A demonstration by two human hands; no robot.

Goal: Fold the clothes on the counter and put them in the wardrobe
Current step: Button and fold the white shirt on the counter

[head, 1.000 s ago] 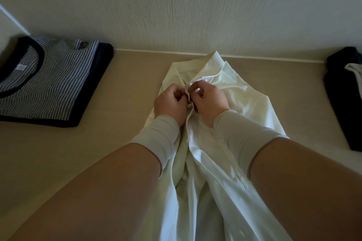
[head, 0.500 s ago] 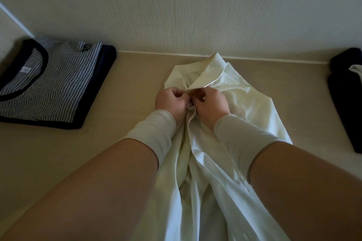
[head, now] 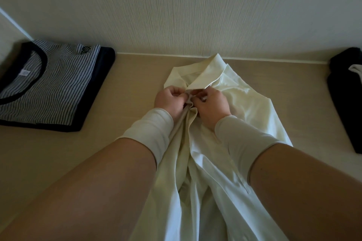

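A cream-white collared shirt [head: 252, 103] lies lengthwise on the beige counter [head: 133, 76], collar toward the wall, its lower part hanging over the near edge. My left hand [head: 170, 100] and my right hand [head: 211, 103] meet just below the collar. Both pinch the shirt's front edges together there, fingers curled into the fabric. What lies between the fingertips is hidden. A folded black-and-white striped top [head: 49, 82] rests at the far left.
Dark clothing [head: 346, 94] with a pale piece on it lies at the right edge. A textured wall [head: 176, 15] closes the back of the counter. Bare counter stretches between the shirt and both side piles.
Both hands stay at the same spot under the collar with small finger movements. The collar flap now lies flatter over the fingertips.
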